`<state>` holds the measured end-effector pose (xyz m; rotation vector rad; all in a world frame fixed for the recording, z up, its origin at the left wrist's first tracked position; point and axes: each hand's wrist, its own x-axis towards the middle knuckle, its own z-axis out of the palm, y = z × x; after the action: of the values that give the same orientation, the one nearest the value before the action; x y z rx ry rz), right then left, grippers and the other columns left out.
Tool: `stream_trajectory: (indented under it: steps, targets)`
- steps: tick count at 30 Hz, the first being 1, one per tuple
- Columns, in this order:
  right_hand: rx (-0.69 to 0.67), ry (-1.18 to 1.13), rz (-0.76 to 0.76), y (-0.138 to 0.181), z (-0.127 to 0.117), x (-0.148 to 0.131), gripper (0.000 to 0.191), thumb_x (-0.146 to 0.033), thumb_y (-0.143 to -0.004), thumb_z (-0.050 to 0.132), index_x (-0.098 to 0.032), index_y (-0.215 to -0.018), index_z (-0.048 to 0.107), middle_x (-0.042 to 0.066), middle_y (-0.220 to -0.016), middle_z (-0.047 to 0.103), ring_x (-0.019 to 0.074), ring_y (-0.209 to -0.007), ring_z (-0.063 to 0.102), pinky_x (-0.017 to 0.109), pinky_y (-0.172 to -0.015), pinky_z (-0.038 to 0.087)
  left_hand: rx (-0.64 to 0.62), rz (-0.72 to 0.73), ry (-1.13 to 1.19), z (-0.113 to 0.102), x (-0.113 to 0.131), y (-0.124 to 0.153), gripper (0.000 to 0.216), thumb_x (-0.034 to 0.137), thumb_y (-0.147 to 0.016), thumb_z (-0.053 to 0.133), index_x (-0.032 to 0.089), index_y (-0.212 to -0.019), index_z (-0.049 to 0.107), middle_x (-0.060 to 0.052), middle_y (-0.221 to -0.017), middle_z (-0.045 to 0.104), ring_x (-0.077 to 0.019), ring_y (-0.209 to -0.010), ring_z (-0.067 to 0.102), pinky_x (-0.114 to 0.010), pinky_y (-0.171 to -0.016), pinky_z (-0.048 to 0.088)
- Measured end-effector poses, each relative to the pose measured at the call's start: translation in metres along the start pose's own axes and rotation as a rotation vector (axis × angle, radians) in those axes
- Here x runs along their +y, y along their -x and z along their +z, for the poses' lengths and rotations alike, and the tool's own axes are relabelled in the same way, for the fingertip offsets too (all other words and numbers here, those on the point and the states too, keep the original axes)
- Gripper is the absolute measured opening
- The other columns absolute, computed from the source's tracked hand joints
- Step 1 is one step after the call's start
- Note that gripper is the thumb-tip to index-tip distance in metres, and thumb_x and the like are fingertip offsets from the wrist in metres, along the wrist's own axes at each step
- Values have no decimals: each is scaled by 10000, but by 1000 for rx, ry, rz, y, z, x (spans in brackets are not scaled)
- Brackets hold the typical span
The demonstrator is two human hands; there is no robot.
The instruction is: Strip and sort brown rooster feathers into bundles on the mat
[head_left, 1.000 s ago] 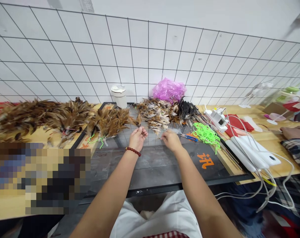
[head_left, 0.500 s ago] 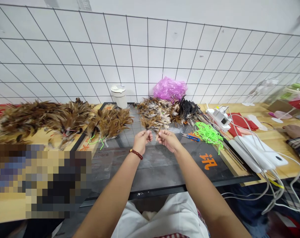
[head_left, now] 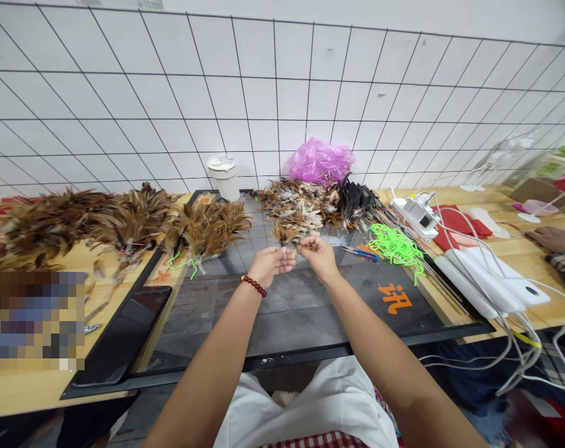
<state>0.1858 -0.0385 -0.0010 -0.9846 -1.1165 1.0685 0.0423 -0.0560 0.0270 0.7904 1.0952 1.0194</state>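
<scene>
My left hand (head_left: 274, 264), with a dark red bead bracelet (head_left: 254, 285) at the wrist, is palm up over the dark glass-like board (head_left: 296, 311). Its thumb lies against the index finger, the lower fingers loosely stretched; what they hold, if anything, is too small to make out. Close beside it, my right hand (head_left: 318, 256) pinches a small feather (head_left: 297, 251) between thumb and fingertips. Just beyond both hands lies a heap of brown and cream feathers (head_left: 294, 208). Black feathers (head_left: 354, 202) adjoin it on the right.
Brown feather bunches (head_left: 212, 227) lie left; a white lidded cup (head_left: 223, 178) and pink plastic bag (head_left: 320, 162) stand behind. Blue snips (head_left: 361, 253), green cord (head_left: 397, 249) and white power strips (head_left: 497, 286) lie right. A phone (head_left: 124, 336) rests front left. Another person's hand (head_left: 555, 239) is far right.
My left hand's lower fingers have loosened and stretched out from a tighter curl. My right hand has turned slightly and risen a little, still pinching. The view has shifted slightly.
</scene>
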Motion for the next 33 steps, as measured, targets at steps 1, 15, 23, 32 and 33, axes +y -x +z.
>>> stream_trajectory:
  steps: [1, 15, 23, 32, 33]
  targets:
    - [0, 11, -9, 0, 0, 0, 197, -253, -576, 719, -182, -706, 589, -23, -647, 602, 112, -601, 549, 259, -625, 450, -8, -1, -10, 0, 0, 0, 132, 222, -737, 657, 96, -730, 617, -104, -696, 682, -146, -600, 650, -244, -555, 517]
    - [-35, -84, 31, 4, 8, -3, 311, -302, -586, 726, -191, -837, 579, -16, -715, 614, 116, -643, 554, 264, -644, 452, -59, 26, -75, 0, -4, -1, 134, 195, -744, 646, 86, -679, 604, -31, -568, 583, -79, -449, 535, -214, -470, 474]
    - [-152, 6, 68, 5, 8, -2, 282, -412, -630, 700, -176, -605, 547, -36, -581, 518, 87, -555, 440, 233, -565, 371, -63, 62, -60, 0, -6, -2, 150, 209, -731, 660, 86, -668, 603, -44, -594, 599, -87, -466, 548, -227, -490, 483]
    - [-170, 40, 38, 3, 5, 3, 260, -403, -688, 643, -182, -597, 540, -44, -568, 457, 88, -546, 402, 226, -565, 356, -40, 27, 4, -3, -4, -3, 148, 218, -733, 663, 80, -709, 617, -85, -649, 643, -115, -532, 599, -253, -550, 515]
    - [-169, 38, 29, 3, 5, 3, 256, -394, -697, 637, -180, -593, 543, -43, -569, 454, 88, -547, 402, 225, -565, 353, -31, 22, 14, -3, -3, -3, 142, 214, -737, 659, 81, -708, 617, -88, -656, 647, -116, -540, 603, -254, -558, 518]
